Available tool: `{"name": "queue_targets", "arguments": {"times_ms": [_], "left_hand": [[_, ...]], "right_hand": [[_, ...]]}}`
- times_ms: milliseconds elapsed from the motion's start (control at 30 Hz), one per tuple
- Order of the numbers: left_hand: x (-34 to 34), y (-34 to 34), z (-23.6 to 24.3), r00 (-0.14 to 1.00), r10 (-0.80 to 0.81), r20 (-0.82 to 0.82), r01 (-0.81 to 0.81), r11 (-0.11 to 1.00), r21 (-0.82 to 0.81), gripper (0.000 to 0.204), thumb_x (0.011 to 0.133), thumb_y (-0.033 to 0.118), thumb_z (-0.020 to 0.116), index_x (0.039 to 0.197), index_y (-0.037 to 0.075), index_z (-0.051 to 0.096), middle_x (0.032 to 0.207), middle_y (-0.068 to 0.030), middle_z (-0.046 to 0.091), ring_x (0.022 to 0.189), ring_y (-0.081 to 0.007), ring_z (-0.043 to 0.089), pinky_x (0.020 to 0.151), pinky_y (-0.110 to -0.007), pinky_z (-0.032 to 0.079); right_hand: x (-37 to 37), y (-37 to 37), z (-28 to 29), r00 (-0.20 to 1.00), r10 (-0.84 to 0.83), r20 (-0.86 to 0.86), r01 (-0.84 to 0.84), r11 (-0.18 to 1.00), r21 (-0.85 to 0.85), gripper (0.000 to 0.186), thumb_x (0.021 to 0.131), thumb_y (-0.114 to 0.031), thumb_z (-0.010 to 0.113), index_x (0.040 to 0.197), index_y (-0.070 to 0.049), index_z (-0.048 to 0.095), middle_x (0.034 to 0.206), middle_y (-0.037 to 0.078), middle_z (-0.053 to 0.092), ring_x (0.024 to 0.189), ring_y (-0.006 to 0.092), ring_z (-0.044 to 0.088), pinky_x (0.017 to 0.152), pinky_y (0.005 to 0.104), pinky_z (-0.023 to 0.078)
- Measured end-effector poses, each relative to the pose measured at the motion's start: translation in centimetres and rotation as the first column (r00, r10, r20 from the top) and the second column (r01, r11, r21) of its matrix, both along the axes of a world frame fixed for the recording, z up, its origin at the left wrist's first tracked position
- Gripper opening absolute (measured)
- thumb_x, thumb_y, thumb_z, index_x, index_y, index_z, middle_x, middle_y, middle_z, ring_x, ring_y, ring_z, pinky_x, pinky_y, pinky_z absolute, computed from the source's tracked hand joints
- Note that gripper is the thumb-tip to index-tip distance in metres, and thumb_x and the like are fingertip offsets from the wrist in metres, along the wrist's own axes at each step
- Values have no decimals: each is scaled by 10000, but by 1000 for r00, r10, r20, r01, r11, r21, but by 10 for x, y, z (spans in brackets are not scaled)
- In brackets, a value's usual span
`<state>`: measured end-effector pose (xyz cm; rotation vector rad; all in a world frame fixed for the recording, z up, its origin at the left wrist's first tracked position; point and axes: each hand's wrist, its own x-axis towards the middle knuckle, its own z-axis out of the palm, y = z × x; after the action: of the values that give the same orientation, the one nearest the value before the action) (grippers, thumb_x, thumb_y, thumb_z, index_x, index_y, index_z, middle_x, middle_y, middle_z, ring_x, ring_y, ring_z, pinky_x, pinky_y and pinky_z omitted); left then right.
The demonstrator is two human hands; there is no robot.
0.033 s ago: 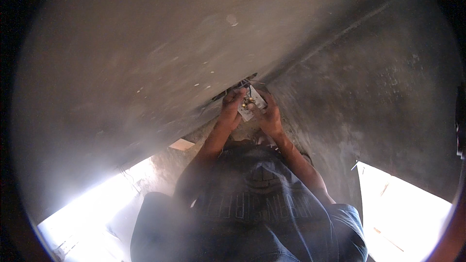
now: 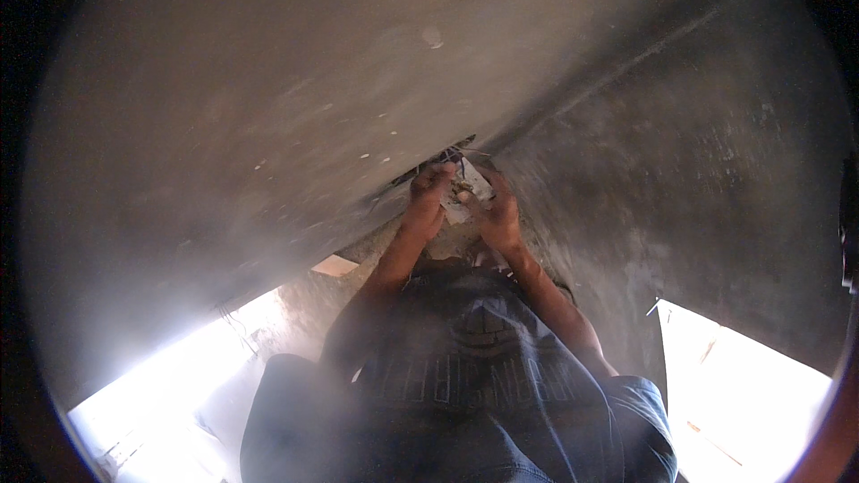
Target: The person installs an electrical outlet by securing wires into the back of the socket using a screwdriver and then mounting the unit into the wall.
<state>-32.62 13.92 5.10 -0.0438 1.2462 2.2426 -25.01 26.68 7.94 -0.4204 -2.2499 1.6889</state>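
Observation:
A small white electrical plate point(image 2: 479, 182) is between my hands, in front of an opening in the wall. Its brass-coloured terminals point(image 2: 461, 187) show in the middle, facing me. My right hand point(image 2: 497, 216) grips the plate by its right side, the thumb lying across the front near the terminals. My left hand point(image 2: 427, 204) is closed at the plate's upper left edge, fingertips pinched near thin wires point(image 2: 462, 164). Whether those fingertips hold a wire or the plate itself is too small to tell. Loose wires stick out of the dark wall opening point(image 2: 458, 145) just beyond.
A grey plastered wall point(image 2: 295, 89) rises in front and meets another wall point(image 2: 680, 143) on the right at a corner. Bright openings glare at lower left and lower right. A pale block-shaped patch point(image 2: 335, 266) lies left of my left forearm.
The plate has tilted slightly, and its brass terminals gleam less. My right thumb and fingers have shifted a little on it. My left hand stays nearly in place.

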Motion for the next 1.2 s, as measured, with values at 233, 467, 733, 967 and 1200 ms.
{"name": "queue_targets", "arguments": {"times_ms": [233,467,733,967,1200], "left_hand": [[3,-3,24,999,-33,-3,32,982,-184,352,897,349,708,1076,55,637,958,-37,633,891,-141,602,778,-319,484],[-5,-1,-19,980,-81,-181,-1,912,-411,334,900,320,717,1036,17,681,910,-35,650,854,-136,578,764,-304,465],[-1,3,-15,998,67,-11,-68,977,-204,284,888,282,739,962,9,706,900,-16,677,816,-111,583,776,-289,460],[-4,-6,-32,988,111,-107,-135,960,-246,248,872,228,756,963,7,691,943,-78,701,835,-155,655,776,-299,520],[-8,-9,11,992,127,26,-117,965,-237,192,875,178,747,970,36,659,967,-81,685,881,-157,672,772,-308,566]], "right_hand": [[-3,8,15,994,96,43,-95,995,-22,532,811,-188,792,1266,-3,587,1192,184,628,1108,295,598,975,383,443],[-7,17,6,991,125,44,-127,991,33,536,798,-205,805,1247,4,601,1199,175,626,1081,286,620,958,377,461],[14,30,1,998,50,40,-45,990,-136,507,912,-303,695,1321,-39,551,1143,113,635,1019,236,612,895,357,491],[184,151,-152,792,-374,482,441,897,-30,461,1003,-406,514,1292,-54,581,1040,104,673,955,206,626,819,347,502],[322,111,-223,576,-77,814,541,782,-309,448,940,-271,612,1341,-95,520,1168,107,629,1058,218,579,865,377,496]]}}
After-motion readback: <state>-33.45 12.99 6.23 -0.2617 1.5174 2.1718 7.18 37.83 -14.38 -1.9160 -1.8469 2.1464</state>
